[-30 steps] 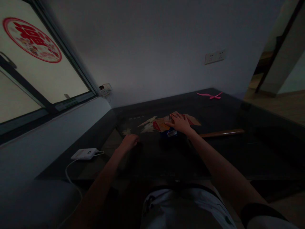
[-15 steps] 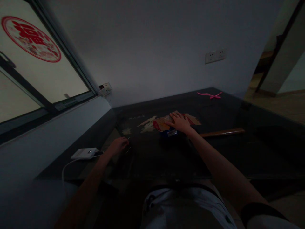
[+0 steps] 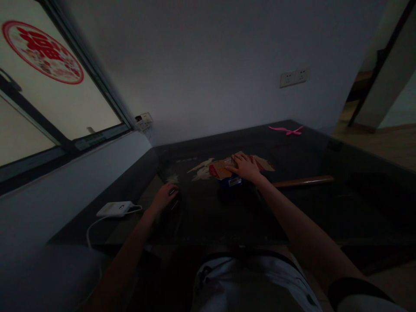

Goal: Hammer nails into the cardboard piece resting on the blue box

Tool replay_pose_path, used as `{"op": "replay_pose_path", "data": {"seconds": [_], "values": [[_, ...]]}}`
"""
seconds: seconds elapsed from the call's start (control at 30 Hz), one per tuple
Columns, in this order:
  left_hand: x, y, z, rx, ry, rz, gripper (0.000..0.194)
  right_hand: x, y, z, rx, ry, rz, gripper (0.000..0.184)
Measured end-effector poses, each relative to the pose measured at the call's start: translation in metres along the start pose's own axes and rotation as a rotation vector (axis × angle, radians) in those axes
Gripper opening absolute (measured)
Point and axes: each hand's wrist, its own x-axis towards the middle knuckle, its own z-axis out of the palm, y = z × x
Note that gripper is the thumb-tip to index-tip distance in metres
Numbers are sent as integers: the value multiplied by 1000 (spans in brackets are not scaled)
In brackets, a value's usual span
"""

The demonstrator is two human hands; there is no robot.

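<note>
My right hand (image 3: pixel 245 167) lies with its fingers spread over the top of a cardboard box (image 3: pixel 234 181). The box has a blue side with a white label and torn-looking brown and red flaps (image 3: pixel 219 169). To its left, my left hand (image 3: pixel 165 195) is closed around a small dark object (image 3: pixel 173 192) with a thin shiny edge, close to the dark tabletop. Dim light hides what kind of object it is. A long brown wooden-looking strip (image 3: pixel 303 181) lies to the right of the box, beside my right forearm.
A white device (image 3: pixel 113 209) with a white cable sits at the left edge of the dark table (image 3: pixel 208 225). Near the back right corner lies a thin pink object (image 3: pixel 289 130) with crossing parts. A wall (image 3: pixel 211 73) with sockets stands behind, a window at left.
My left hand has shifted slightly up and turned, so the dark object in it shows more. My right hand stays in place on the box.
</note>
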Motion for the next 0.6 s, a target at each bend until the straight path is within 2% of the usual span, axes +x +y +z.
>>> {"op": "replay_pose_path", "data": {"seconds": [0.2,0.6], "values": [[-3,0,12,-16,67,-1,18,-1,1,-1,0,-1,-10,73],[-5,3,13,-52,89,-26,17,1,0,-1,9,-20,4,75]]}}
